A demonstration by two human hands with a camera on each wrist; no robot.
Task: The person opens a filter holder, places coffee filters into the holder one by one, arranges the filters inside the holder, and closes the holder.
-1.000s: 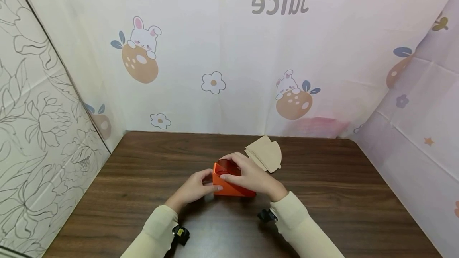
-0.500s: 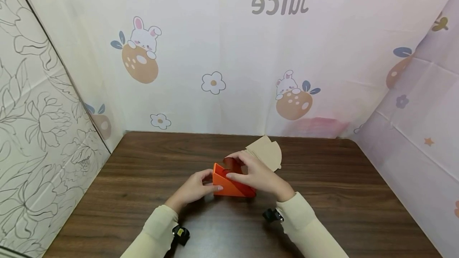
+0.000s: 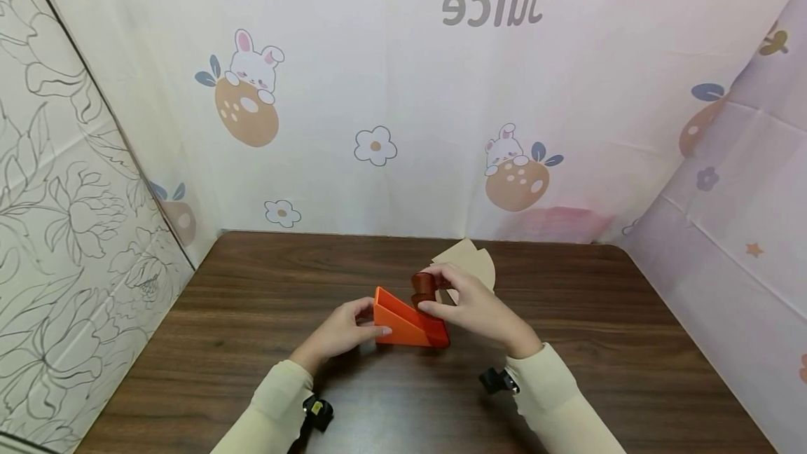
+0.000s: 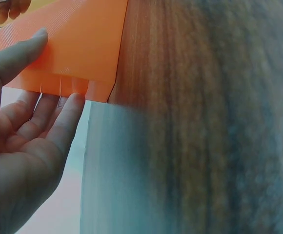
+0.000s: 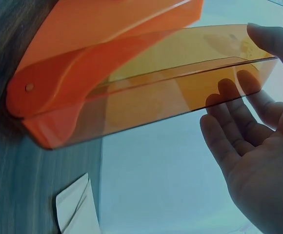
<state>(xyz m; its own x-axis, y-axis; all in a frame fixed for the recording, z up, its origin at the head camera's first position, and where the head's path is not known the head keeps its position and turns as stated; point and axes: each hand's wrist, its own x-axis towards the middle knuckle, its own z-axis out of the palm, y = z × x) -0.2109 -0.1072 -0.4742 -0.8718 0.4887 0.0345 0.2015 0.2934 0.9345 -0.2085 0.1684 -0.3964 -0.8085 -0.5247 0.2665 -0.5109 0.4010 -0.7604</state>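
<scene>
While the left hand point(image 3: 342, 330) grips an orange wedge-shaped box point(image 3: 398, 328) mid-tabletop point(image 3: 271, 293), the lid point(image 3: 424, 286) stands raised.
Right hand point(image 3: 476, 310) pinches this translucent amber lid; beige sheets point(image 3: 479, 268) near far edge, partly hidden.

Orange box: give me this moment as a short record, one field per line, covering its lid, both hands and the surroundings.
Box: orange, standing on the wooden table; box open at the top
Lid: see-through amber, swung up off the box, joined at a round pin
Left hand: holds the box's taller end
Right hand: holds the lid's free end between thumb and fingers
Papers: tan, beyond the right hand, partly hidden by it
Backdrop: printed with rabbits and flowers
</scene>
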